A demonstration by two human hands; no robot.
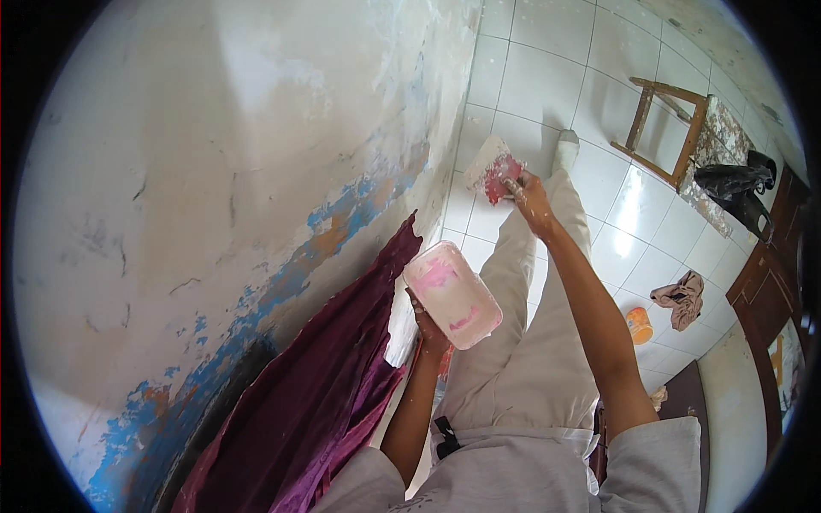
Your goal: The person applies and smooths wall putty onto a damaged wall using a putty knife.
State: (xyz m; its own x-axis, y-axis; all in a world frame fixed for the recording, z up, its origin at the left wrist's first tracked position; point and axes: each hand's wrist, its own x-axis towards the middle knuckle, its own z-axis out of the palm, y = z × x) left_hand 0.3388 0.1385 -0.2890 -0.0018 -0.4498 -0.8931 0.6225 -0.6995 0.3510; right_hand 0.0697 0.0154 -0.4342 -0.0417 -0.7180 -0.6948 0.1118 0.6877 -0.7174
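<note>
My left hand [431, 332] is closed around the side of a shallow, rounded rectangular plastic tub [484, 332], near the wall. White and pink paste [440, 275] is smeared over its inside. In my right hand [532, 203], farther out and to the right, is a putty scraper [498, 178] with a red part by my fingers and a pale, paste-coated blade. My fingers are spotted with white paste. Scraper and tub are well apart, and the blade appears clear of the wall.
A patchy wall [231, 171] with peeling blue paint fills the left. A purple curtain [316, 385] hangs beside my left arm. On the white tiled floor [547, 77] at right are a wooden stool [693, 141] with a black bag [735, 188], an orange bucket [638, 326] and a crumpled cloth [682, 299].
</note>
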